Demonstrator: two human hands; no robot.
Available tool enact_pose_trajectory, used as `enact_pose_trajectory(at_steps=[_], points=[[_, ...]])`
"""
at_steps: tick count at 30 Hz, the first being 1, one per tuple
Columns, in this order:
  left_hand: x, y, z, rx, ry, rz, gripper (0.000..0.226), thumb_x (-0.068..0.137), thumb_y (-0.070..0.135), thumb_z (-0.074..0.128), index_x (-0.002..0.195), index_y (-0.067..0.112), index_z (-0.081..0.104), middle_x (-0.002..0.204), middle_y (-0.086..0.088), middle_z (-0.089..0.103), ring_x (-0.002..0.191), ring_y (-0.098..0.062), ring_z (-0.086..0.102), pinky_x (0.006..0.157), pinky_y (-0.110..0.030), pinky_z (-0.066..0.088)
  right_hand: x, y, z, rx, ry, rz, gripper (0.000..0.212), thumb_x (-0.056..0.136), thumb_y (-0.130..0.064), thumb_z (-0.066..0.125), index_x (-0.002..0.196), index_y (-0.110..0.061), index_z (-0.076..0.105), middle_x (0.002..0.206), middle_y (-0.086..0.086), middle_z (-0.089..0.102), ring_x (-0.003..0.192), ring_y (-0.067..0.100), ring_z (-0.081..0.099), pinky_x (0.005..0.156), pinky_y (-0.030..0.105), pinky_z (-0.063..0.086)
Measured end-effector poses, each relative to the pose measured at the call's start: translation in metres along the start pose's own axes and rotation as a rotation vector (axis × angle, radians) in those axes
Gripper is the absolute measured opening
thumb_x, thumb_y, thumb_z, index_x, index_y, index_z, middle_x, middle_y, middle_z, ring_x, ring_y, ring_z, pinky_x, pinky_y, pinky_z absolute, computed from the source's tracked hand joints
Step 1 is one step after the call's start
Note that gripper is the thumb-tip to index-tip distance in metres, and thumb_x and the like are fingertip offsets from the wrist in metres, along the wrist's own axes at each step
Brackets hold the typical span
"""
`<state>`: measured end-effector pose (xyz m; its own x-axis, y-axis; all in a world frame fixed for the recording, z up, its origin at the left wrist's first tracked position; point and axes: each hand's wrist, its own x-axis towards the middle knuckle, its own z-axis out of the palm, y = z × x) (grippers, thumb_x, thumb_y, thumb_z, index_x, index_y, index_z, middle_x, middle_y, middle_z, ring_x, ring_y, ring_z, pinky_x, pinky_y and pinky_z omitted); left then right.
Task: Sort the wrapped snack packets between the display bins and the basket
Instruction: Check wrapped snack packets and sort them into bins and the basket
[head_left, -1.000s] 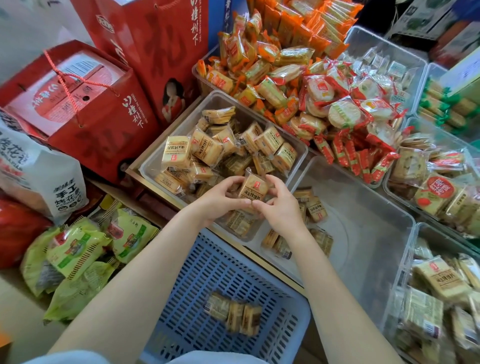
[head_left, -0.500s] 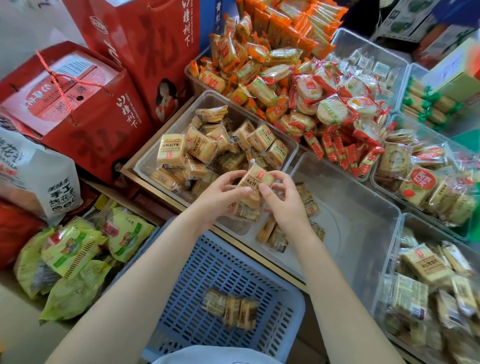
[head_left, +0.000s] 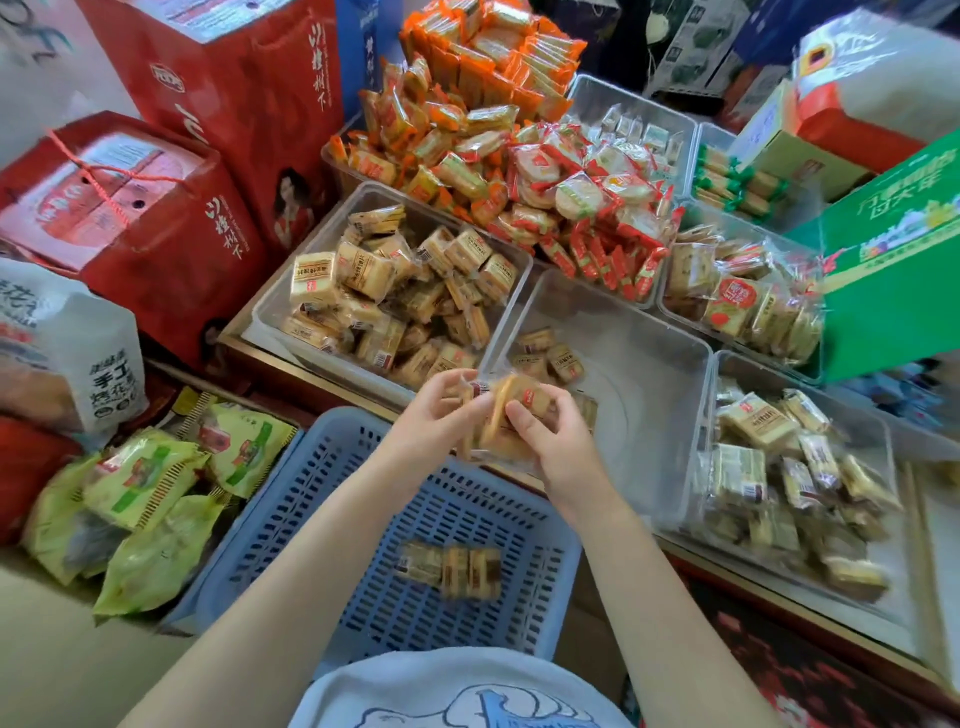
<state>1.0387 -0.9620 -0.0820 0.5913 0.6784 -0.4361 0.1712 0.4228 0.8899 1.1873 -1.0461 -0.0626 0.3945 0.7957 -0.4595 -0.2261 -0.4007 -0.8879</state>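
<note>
**Both hands hold tan snack packets above the far edge of the basket**

The left hand and the right hand meet over the far rim of the blue basket, and between them sits a small bunch of tan packets. The right hand's fingers curl over the bunch from the right side, thumb on the near face; the left hand pinches its left end. The bunch is blurred, so the count is unclear. It tilts, its upper end toward the bins.

On the basket's floor lies a row of similar packets, well below the hands.

Just beyond the hands are two clear bins: a full bin piled with tan packets on the left, and a nearly bare bin on the right with a few packets in its near-left corner. Green bags lie left of the basket.
</note>
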Motion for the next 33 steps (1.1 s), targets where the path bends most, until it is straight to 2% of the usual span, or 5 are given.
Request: enact_pose_trajectory(at_steps=[6,10,16,27,33], points=[[-0.034,-0.021,0.004,-0.036,0.064,0.005,0.027,0.098,0.030,0.067,0.125,0.028,0.066,0.107,0.003,0.077,0.105,-0.023,0.072,0.098,-0.049,0.055,-0.047,0.014,-0.015,0.249,0.046,0.083,0.033,0.100,-0.015,0.060,0.132,-0.006,0.053,0.124,0.015,0.069,0.116,0.030,0.067,0.099,0.049,0.055],[-0.055,-0.023,0.004,-0.032,0.057,0.007,0.041,0.080,0.059,0.070,0.114,0.037,0.071,0.114,-0.002,0.075,0.111,-0.029,0.069,0.100,-0.057,0.053,-0.070,0.017,-0.020,0.323,0.037,0.071,0.024,0.106,-0.011,0.047,0.128,-0.006,0.055,0.114,0.014,0.070,0.104,0.025,0.067,0.085,0.041,0.059],[-0.075,-0.031,0.009,0.019,0.040,0.047,0.006,0.095,0.035,0.067,0.095,0.031,0.071,0.089,-0.001,0.071,0.085,-0.023,0.066,0.078,-0.048,0.054,-0.096,0.024,-0.003,-0.042,0.095,0.104,0.036,0.105,-0.047,0.046,0.086,-0.018,0.056,0.073,0.003,0.056,0.076,0.020,0.057,0.081,0.038,0.048],[-0.098,-0.047,0.000,0.106,0.140,0.210,0.013,0.094,0.024,0.073,0.081,0.023,0.071,0.073,-0.005,0.063,0.070,-0.020,0.056,0.066,-0.036,0.046,-0.105,0.041,0.019,-0.289,0.050,-0.159,0.009,0.098,-0.021,0.067,0.092,-0.014,0.068,0.073,-0.010,0.061,0.069,0.001,0.056,0.066,0.015,0.045],[-0.110,-0.040,-0.004,-0.168,0.059,0.078,0.027,0.079,0.024,0.078,0.090,-0.001,0.075,0.085,-0.014,0.075,0.075,-0.022,0.070,0.065,-0.030,0.058,-0.110,0.037,0.017,-0.230,0.056,-0.109,0.013,0.096,-0.019,0.069,0.089,-0.008,0.069,0.090,0.016,0.070,0.078,0.017,0.064,0.077,0.037,0.055]])
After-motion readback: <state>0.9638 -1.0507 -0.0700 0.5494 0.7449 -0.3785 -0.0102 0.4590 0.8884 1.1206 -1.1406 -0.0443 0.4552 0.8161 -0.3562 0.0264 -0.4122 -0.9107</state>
